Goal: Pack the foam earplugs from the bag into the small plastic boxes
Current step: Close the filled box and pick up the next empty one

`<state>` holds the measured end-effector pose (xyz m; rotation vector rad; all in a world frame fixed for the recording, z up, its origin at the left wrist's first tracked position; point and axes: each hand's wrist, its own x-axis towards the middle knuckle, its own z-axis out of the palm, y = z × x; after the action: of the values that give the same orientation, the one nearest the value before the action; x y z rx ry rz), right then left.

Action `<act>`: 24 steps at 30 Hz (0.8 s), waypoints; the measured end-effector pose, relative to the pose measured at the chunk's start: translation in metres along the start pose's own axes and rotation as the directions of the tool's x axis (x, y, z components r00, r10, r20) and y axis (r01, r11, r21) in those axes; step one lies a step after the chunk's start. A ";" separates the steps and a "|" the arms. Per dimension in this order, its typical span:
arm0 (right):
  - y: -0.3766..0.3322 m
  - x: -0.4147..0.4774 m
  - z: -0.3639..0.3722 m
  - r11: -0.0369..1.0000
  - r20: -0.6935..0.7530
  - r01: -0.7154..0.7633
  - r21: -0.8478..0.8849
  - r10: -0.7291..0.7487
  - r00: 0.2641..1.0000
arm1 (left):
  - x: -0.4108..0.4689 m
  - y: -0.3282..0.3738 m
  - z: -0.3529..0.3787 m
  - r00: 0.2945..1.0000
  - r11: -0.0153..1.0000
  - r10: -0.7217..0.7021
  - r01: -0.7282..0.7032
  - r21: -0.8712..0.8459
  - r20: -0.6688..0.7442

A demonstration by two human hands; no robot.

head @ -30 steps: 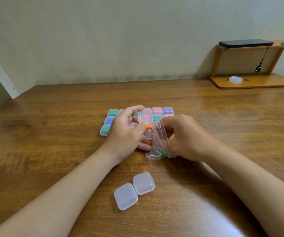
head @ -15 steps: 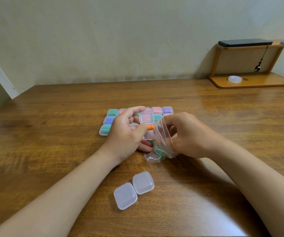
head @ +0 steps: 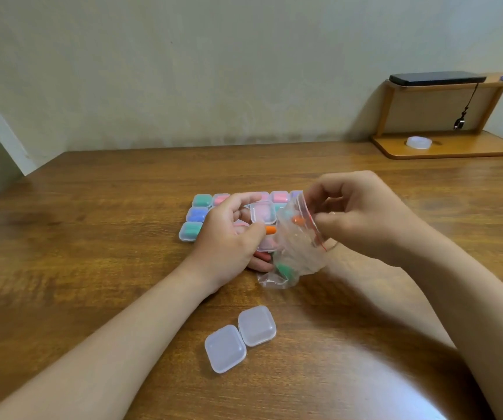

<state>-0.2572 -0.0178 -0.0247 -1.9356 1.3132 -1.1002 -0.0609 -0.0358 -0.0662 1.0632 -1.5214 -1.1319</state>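
Here, left hand (head: 229, 237) gripping open box (head: 263, 212) and orange earplug (head: 271, 229), right hand (head: 362, 213) pinching bag (head: 298, 250).

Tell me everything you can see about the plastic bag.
The bag is a small clear zip-lock of thin, crinkled film with a red line at its mouth. The right hand pinches the mouth and holds it tilted, bottom corner on the table. A green earplug sits low inside; an orange earplug shows near the mouth. The left hand, gripping an open box, is close beside it.
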 end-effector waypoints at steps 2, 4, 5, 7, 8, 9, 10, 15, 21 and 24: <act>-0.003 0.001 -0.003 0.999 -0.062 0.021 0.037 -0.018 0.998 | 0.000 0.000 0.000 1.000 1.000 0.000 0.000 0.000 0.006; -0.004 0.001 -0.005 0.996 -0.129 0.046 0.070 -0.036 0.991 | 0.000 0.000 0.000 1.000 1.000 0.000 0.000 0.000 0.011; -0.004 0.001 -0.006 0.994 -0.167 0.061 0.086 -0.045 0.985 | 0.000 0.000 0.000 1.000 1.000 0.001 -0.001 0.002 0.011; -0.005 0.002 -0.006 0.988 -0.250 0.099 0.119 -0.067 0.966 | 0.000 0.000 0.000 1.000 1.000 0.001 -0.001 0.001 0.010; -0.004 0.002 -0.006 0.985 -0.285 0.119 0.127 -0.078 0.955 | 0.000 0.000 0.000 1.000 1.000 -0.001 0.001 0.001 0.013; -0.005 0.002 -0.006 0.983 -0.306 0.136 0.120 -0.094 0.947 | 0.000 0.000 -0.001 1.000 1.000 -0.003 0.003 0.002 0.016; -0.005 0.001 -0.005 0.983 -0.308 0.151 0.103 -0.113 0.945 | 0.001 0.000 -0.001 1.000 1.000 -0.006 0.006 0.005 0.019; -0.003 -0.003 0.005 0.966 -0.160 0.254 0.049 -0.244 0.957 | 0.002 -0.002 -0.001 1.000 1.000 -0.001 0.001 -0.004 0.021; 0.008 -0.003 0.019 0.934 -0.020 0.306 -0.187 -0.315 0.949 | 0.004 -0.004 -0.004 1.000 0.999 0.007 -0.007 -0.032 0.000; 0.010 -0.003 0.024 0.929 0.001 0.313 -0.196 -0.319 0.948 | 0.006 -0.007 -0.005 0.999 0.999 0.034 -0.035 -0.041 -0.015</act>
<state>-0.2422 -0.0188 -0.0455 -2.3475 1.1871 -1.1924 -0.0567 -0.0438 -0.0710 1.0116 -1.4936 -1.1249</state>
